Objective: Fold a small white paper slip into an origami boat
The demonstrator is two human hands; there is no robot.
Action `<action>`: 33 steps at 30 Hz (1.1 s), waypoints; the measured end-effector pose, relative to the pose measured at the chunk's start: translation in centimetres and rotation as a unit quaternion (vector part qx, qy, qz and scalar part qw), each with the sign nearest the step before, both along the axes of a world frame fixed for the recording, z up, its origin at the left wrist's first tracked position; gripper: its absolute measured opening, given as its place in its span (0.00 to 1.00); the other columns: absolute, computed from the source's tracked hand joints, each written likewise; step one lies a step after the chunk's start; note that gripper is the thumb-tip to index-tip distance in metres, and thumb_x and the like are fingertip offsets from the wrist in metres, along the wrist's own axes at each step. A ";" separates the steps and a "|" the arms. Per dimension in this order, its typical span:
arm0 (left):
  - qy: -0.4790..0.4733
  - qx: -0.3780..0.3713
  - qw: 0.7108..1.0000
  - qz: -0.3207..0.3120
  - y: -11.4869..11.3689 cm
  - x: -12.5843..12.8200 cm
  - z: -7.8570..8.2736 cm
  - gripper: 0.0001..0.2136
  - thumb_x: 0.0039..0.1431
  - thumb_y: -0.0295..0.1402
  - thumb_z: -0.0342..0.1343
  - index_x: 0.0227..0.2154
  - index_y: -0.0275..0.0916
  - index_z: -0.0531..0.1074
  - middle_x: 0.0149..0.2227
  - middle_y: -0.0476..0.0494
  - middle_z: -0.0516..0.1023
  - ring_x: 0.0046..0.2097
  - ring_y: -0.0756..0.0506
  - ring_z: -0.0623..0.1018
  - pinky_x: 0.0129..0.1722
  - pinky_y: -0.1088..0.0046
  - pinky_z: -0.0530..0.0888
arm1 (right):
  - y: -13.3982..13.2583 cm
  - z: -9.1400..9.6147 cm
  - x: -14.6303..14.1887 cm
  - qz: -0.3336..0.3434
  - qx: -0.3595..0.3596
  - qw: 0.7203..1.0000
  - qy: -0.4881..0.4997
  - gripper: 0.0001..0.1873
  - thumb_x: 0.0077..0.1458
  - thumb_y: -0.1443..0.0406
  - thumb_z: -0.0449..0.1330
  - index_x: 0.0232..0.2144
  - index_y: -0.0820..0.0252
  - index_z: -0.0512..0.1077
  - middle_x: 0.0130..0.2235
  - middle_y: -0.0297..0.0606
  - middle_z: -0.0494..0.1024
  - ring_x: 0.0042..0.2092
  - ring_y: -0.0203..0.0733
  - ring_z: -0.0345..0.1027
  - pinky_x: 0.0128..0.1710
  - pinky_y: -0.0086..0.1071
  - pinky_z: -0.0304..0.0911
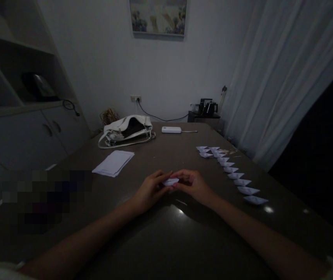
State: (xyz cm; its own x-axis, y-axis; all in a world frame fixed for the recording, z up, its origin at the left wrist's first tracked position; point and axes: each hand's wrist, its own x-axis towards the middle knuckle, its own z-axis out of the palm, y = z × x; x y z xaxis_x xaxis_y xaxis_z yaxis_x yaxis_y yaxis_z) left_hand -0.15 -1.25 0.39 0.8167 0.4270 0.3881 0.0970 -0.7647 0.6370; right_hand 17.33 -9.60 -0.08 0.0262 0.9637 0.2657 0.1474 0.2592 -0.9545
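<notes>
A small folded white paper piece (170, 181) sits between my two hands, just above the dark table (166, 233). My left hand (150, 190) pinches its left end with the fingertips. My right hand (194, 184) grips its right end, fingers curled over it. A row of several finished folded paper boats (236, 175) runs along the table to the right of my right hand. A stack of flat white paper sheets (114, 162) lies beyond my left hand, to the left.
A white handbag (127, 130) lies open at the far side, with a white power bank (171, 130) and cable beside it. A kettle (209, 107) stands on a small stand by the curtain (286, 77). Cabinets (23, 132) line the left wall.
</notes>
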 end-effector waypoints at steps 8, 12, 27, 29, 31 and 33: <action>0.005 0.003 1.000 -0.017 -0.3 -0.1 0.5 0.16 0.64 0.36 0.46 0.51 0.38 0.69 0.38 0.41 0.70 0.39 0.46 0.71 0.39 0.73 0.67 | 0.0 -0.2 0.1 -0.029 0.012 0.999 -0.010 0.15 0.47 0.63 0.65 0.39 0.61 0.73 0.39 0.42 0.79 0.39 0.42 0.75 0.41 0.37 0.68; 0.000 -0.006 1.000 -0.026 -0.4 -0.1 0.6 0.15 0.65 0.35 0.45 0.49 0.37 0.71 0.37 0.42 0.70 0.38 0.46 0.71 0.38 0.74 0.66 | 0.1 -0.4 0.2 -0.032 0.015 0.999 -0.016 0.14 0.47 0.62 0.65 0.37 0.61 0.74 0.38 0.42 0.80 0.39 0.42 0.75 0.41 0.37 0.68; -0.003 -0.045 0.998 -0.032 -0.4 0.1 0.2 0.13 0.65 0.34 0.45 0.30 0.32 0.70 0.26 0.49 0.67 0.29 0.51 0.67 0.29 0.77 0.62 | 0.1 0.2 0.3 -0.045 0.038 0.997 -0.054 0.12 0.50 0.59 0.62 0.35 0.59 0.78 0.35 0.39 0.80 0.36 0.41 0.74 0.39 0.34 0.67; -0.003 -0.061 0.997 -0.035 -0.5 0.1 0.2 0.14 0.65 0.35 0.45 0.28 0.32 0.69 0.25 0.49 0.66 0.28 0.51 0.67 0.29 0.78 0.62 | 0.1 0.2 0.3 -0.051 0.040 0.996 -0.061 0.11 0.50 0.59 0.63 0.34 0.59 0.78 0.35 0.40 0.80 0.37 0.41 0.74 0.39 0.34 0.67; -0.001 -0.075 0.996 -0.039 -0.5 0.1 0.2 0.15 0.65 0.36 0.45 0.26 0.32 0.68 0.25 0.50 0.66 0.28 0.51 0.66 0.29 0.78 0.62 | 0.0 0.3 0.4 -0.055 0.042 0.996 -0.063 0.11 0.50 0.59 0.63 0.33 0.60 0.78 0.35 0.40 0.80 0.37 0.41 0.73 0.39 0.34 0.67; 0.004 -0.089 0.995 -0.042 -0.5 0.1 0.2 0.16 0.64 0.37 0.45 0.27 0.32 0.68 0.26 0.49 0.65 0.28 0.51 0.66 0.28 0.77 0.62 | 0.0 0.3 0.4 -0.053 0.043 0.996 -0.060 0.12 0.50 0.58 0.63 0.33 0.60 0.78 0.34 0.40 0.80 0.36 0.41 0.73 0.38 0.33 0.66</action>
State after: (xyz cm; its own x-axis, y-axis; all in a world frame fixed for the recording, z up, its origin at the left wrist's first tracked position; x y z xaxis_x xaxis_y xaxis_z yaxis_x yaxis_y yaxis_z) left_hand -0.09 -1.73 0.60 0.8553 0.4185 0.3054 0.0433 -0.6451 0.7628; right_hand 17.75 -9.56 0.17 0.0903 0.9309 0.3539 0.2895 0.3155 -0.9037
